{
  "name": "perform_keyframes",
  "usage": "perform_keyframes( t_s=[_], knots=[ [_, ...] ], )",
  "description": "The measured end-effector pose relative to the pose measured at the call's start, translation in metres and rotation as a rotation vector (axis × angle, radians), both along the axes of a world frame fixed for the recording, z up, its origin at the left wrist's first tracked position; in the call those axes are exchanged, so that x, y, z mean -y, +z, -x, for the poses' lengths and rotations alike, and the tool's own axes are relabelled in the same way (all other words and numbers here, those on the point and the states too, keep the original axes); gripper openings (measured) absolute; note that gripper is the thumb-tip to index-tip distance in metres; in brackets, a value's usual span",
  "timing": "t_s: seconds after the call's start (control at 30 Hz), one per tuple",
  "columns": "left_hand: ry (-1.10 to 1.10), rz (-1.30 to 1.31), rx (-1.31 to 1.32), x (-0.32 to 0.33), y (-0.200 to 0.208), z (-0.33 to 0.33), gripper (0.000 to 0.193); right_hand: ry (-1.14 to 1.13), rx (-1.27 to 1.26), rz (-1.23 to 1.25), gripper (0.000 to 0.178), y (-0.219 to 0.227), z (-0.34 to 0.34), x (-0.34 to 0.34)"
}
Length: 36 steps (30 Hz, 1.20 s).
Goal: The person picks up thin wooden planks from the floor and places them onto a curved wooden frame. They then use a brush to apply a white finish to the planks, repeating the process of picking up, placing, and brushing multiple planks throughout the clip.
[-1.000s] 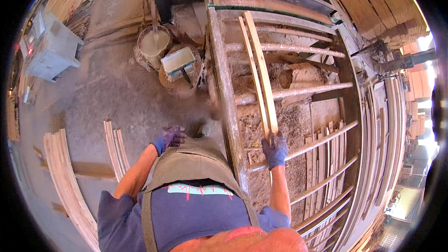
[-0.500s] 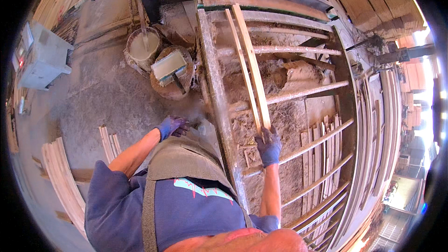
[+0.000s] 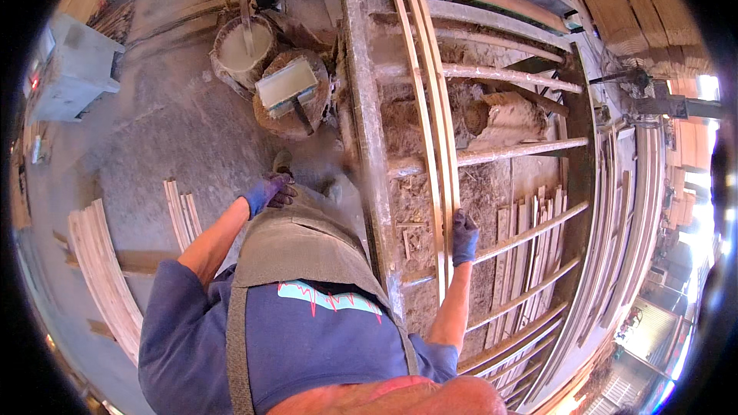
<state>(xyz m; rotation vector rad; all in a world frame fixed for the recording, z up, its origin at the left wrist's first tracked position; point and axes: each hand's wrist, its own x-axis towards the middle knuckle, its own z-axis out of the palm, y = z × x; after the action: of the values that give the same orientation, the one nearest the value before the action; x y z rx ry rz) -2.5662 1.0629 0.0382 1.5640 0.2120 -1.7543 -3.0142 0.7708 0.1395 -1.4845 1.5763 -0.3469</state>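
Long pale wooden strips lie side by side lengthwise over the metal rollers of a conveyor frame. My right hand, in a blue glove with dark fingers, is closed at the near part of the rightmost strip. Its fingertips are partly hidden, so the exact grip is hard to see. My left hand, gloved alike, hangs in front of the brown apron with its fingers loosely bent and nothing visible in them.
The frame's long side rail runs between me and the rollers. A bucket of pale liquid and a stump bearing a rectangular tray stand ahead. Stacked boards lie at left, with more strips beneath the rollers. A shoe shows below.
The wooden strips have slid toward me and now reach farther down the rollers. My right hand has shifted right, off the strips' earlier near end. My left hand has drawn back slightly, fingers more bent.
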Motion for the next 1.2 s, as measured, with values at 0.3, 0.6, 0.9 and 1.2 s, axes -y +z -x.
perform_keyframes(
  t_s=[0.3, 0.6, 0.9, 1.2],
  knots=[
    [-0.034, 0.12, 0.028, -0.002, -0.001, -0.084, 0.035, -0.163, 0.207, 0.152, 0.032, 0.028, -0.018, -0.002],
    [0.318, -0.111, -0.014, -0.103, -0.045, -0.17, 0.038, 1.094, -0.24, 0.405, 0.042, -0.019, -0.39, -0.093],
    [0.837, -0.313, -0.091, -0.36, -0.101, -0.093, 0.034, 0.801, -0.251, 0.067, 0.039, -0.23, -0.534, -0.062],
    [0.548, -0.282, 0.018, -0.322, -0.121, -0.048, 0.037, 0.823, -0.035, 0.365, 0.029, -0.031, -0.499, -0.053]
  ],
)
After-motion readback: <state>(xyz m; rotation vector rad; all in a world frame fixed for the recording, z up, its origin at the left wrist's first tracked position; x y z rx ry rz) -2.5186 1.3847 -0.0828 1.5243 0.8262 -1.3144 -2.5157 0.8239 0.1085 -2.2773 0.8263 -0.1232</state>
